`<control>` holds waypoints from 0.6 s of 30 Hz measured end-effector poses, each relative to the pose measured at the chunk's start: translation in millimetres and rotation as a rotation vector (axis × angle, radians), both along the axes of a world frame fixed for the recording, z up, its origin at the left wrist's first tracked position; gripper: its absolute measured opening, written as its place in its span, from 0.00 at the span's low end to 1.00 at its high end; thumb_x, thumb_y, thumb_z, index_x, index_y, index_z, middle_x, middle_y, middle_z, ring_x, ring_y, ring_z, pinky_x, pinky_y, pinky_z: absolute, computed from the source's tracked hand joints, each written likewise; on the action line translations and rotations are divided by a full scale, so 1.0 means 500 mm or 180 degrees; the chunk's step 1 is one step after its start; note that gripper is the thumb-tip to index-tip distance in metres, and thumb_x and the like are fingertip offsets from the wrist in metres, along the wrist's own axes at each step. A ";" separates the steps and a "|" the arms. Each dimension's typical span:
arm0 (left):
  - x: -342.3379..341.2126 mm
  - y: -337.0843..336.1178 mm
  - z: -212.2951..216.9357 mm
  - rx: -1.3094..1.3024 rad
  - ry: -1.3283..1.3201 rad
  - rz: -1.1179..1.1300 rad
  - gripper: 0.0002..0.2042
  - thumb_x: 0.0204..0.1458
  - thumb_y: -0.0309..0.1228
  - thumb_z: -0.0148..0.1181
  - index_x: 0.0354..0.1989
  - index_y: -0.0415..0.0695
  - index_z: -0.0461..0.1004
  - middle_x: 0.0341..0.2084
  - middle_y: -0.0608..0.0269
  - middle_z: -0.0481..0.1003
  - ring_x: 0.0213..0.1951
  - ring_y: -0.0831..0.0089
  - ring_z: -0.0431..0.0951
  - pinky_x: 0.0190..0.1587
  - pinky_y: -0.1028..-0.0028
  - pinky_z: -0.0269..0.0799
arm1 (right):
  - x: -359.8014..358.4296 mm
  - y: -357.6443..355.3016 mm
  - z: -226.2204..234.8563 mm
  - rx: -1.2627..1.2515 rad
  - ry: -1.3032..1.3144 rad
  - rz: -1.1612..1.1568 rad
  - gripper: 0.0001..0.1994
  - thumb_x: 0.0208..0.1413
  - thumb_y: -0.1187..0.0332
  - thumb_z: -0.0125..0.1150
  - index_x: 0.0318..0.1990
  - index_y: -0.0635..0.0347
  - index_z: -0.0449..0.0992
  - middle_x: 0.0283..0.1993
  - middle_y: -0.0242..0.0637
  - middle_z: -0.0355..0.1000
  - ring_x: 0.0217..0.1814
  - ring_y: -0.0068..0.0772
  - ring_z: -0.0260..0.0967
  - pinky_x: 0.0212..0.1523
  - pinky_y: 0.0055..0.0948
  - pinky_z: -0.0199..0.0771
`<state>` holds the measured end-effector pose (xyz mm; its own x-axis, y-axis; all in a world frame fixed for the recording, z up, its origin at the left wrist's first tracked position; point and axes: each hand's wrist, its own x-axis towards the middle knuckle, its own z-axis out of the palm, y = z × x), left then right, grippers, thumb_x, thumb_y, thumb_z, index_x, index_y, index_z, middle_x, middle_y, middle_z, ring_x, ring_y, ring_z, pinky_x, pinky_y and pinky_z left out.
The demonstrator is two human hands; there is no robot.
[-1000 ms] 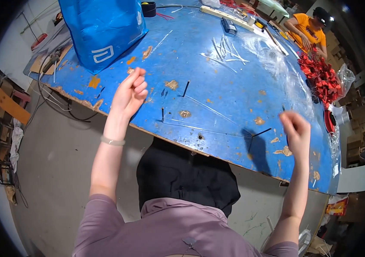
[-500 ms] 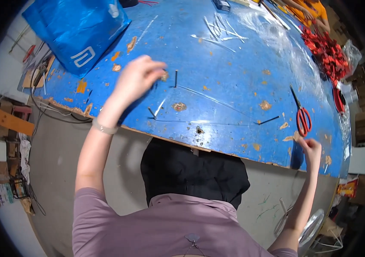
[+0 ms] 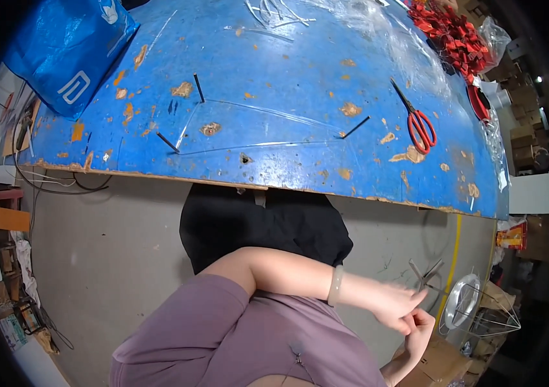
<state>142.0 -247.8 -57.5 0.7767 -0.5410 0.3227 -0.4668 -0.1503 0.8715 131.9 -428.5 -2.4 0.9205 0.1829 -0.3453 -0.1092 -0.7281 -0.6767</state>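
Note:
My left hand, a pale bracelet on its wrist, reaches across my body to the right. It meets my right hand below the table edge, over the floor. Motion smears the left fingers, so their hold cannot be told. The right fingers are pinched together near the left fingertips; anything between them is too small to see. On the blue table, three thin black pegs stand up, with clear strands running between them. Red-handled scissors lie to the right of the pegs.
A blue bag stands at the table's far left. White strips and clear plastic film lie at the back, red bows at the far right. A wire frame and round silvery thing are beyond my hands.
Both hands have left the tabletop and come together at the lower right. My left arm has swung across my body. The view has shifted, so the table sits higher and further left.

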 end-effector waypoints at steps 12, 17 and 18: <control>-0.211 0.531 -0.034 -0.1929 0.2319 0.0276 0.11 0.50 0.31 0.49 0.19 0.38 0.68 0.17 0.69 0.67 0.16 0.87 0.60 0.16 0.84 0.51 | 0.182 -0.059 0.004 0.0299 0.0665 0.1206 0.07 0.38 0.70 0.65 0.24 0.66 0.76 0.19 0.32 0.69 0.21 0.18 0.61 0.21 0.19 0.58; -0.344 0.697 -0.074 -0.2373 0.1207 0.1155 0.15 0.48 0.38 0.54 0.17 0.38 0.67 0.08 0.66 0.63 0.10 0.83 0.57 0.13 0.80 0.50 | 0.273 0.104 0.045 0.0580 0.0132 0.2447 0.07 0.42 0.69 0.63 0.24 0.65 0.76 0.21 0.33 0.71 0.22 0.19 0.64 0.22 0.19 0.61; -0.349 0.712 -0.073 -0.2491 0.1013 0.1284 0.16 0.49 0.40 0.54 0.18 0.39 0.66 0.08 0.68 0.62 0.11 0.83 0.57 0.14 0.79 0.50 | 0.288 0.156 0.059 0.0533 0.0031 0.2517 0.08 0.43 0.68 0.62 0.24 0.65 0.76 0.22 0.33 0.71 0.23 0.18 0.64 0.23 0.19 0.62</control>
